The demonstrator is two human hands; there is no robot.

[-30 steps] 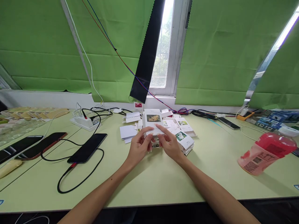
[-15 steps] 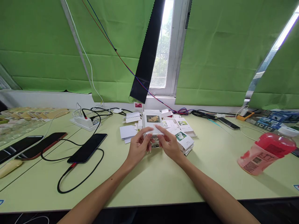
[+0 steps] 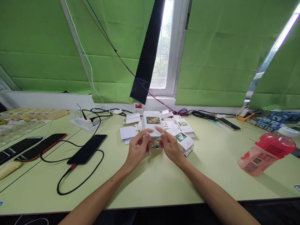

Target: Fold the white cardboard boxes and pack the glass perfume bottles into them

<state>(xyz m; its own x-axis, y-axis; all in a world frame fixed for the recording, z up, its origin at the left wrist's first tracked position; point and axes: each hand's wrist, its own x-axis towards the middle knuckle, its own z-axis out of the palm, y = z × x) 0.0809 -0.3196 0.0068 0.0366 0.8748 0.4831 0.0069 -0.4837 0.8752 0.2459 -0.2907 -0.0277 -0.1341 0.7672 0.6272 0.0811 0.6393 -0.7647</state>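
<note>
Near the middle of the table (image 3: 150, 184), both hands are meeting over a small white box (image 3: 153, 125) with a flower picture on its face. The left hand (image 3: 138, 149) is pinching the box's near-left edge between thumb and fingers, and the right hand (image 3: 170, 145) is gripping its near-right corner, one fingertip lying across the front. The box is tilting up toward the camera, its lower end down between the hands. It looks like thin card: probably light, fairly stiff along its folds, easily dented on the flat faces, so the edges and corners seem the best places to hold. Just right of it a pile of similar boxes (image 3: 185, 140) is lying. Farther left a black phone (image 3: 87, 149) is charging; far right a red jar (image 3: 267, 153) is leaning.
</note>
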